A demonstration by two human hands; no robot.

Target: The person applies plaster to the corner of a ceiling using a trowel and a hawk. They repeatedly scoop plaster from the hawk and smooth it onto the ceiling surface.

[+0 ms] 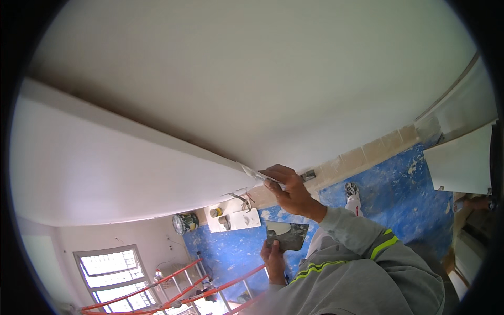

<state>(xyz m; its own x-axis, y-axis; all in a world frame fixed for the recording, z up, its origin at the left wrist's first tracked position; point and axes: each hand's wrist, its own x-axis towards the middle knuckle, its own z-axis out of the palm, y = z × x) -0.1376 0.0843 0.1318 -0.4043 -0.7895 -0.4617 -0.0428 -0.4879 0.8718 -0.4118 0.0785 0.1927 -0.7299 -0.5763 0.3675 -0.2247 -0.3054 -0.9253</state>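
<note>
My right hand [295,195] is closed around a putty knife [253,173], its pale blade laid against the end of the long projecting wall edge [173,140]. Lower down, my left hand [273,259] grips a wide, dark rectangular filling blade [296,239] by its near side. White putty [279,229] lies on the upper left part of that blade. The wall [294,79] in front of me is smooth and off-white. My fingers partly hide the knife's handle.
Blue, paint-spattered sheeting [388,178] covers the floor. A white board [247,219] with small items and a bucket [185,223] stand near the wall. An orange ladder [231,286] is at lower left, by a window [113,270]. Another person's hand [475,203] shows at far right.
</note>
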